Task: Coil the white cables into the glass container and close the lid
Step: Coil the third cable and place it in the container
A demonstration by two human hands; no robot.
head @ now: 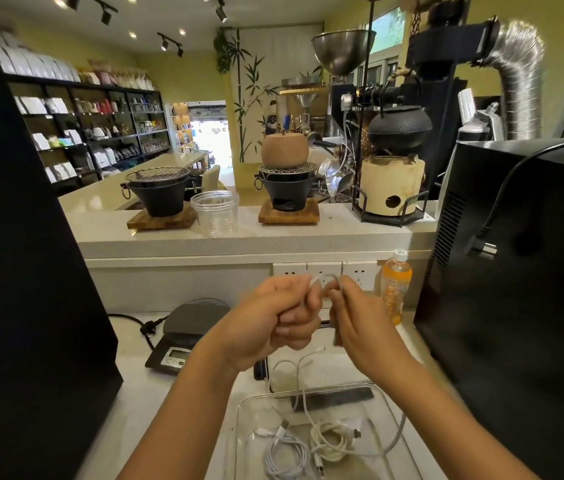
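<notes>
White cable pinched by left hand, right hand

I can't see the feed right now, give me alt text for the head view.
Both hands, left hand and right hand, hold a white cable looped between them above an open glass container, where two coiled cables already lie. A scale sits to the left.

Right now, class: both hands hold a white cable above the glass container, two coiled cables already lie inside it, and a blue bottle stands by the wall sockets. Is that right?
One detail is wrong: the bottle is orange, not blue, as the head view shows. Both the left hand and right hand do hold the white cable above the glass container, with two coiled cables inside.
</notes>
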